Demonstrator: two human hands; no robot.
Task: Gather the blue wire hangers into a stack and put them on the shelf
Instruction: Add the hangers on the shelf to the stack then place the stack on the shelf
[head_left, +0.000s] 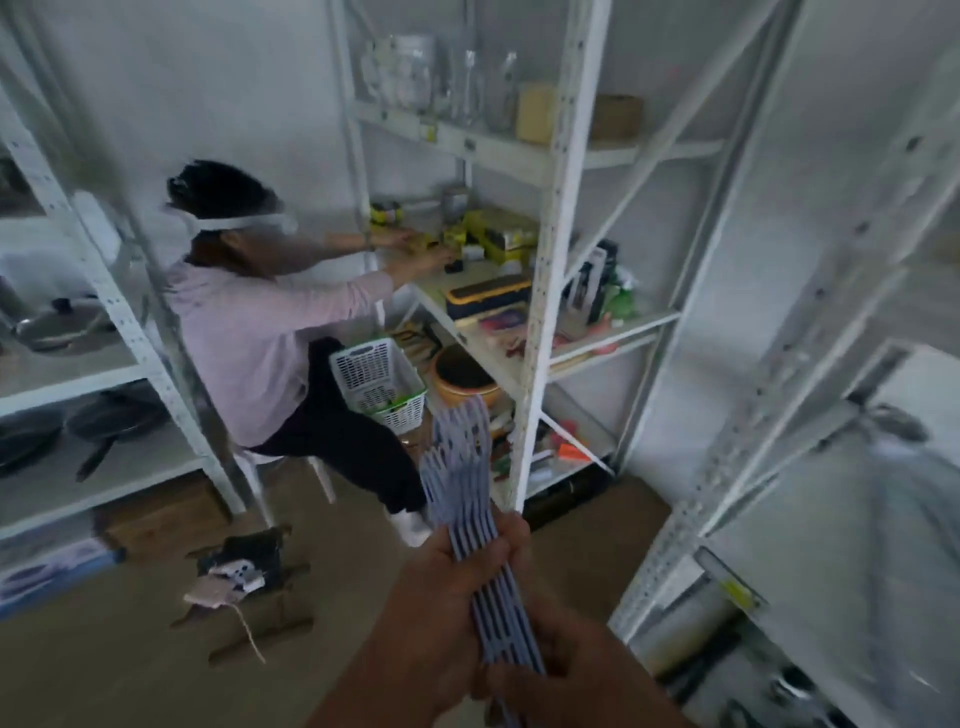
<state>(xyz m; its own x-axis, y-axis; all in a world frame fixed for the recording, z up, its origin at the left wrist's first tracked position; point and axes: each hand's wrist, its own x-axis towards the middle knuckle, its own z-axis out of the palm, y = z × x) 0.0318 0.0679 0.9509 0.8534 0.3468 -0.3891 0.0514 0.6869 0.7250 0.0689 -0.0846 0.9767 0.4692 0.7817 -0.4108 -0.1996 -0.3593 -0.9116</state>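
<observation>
Left hand (467, 566) and right hand (566, 660) both clench the gathered stack of blue hangers (462, 467); stacking looks done, shelving on the white rack (540, 291) remains.

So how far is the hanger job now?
Gathering looks done: the blue hangers form one stack. In hand: left hand and right hand both grip it. Left: placing it on a shelf; the white shelving unit stands ahead.

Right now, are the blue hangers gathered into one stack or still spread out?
Gathered. The blue hangers lie edge to edge in one bundle, clamped by the left hand and right hand, not yet on a shelf.
</observation>
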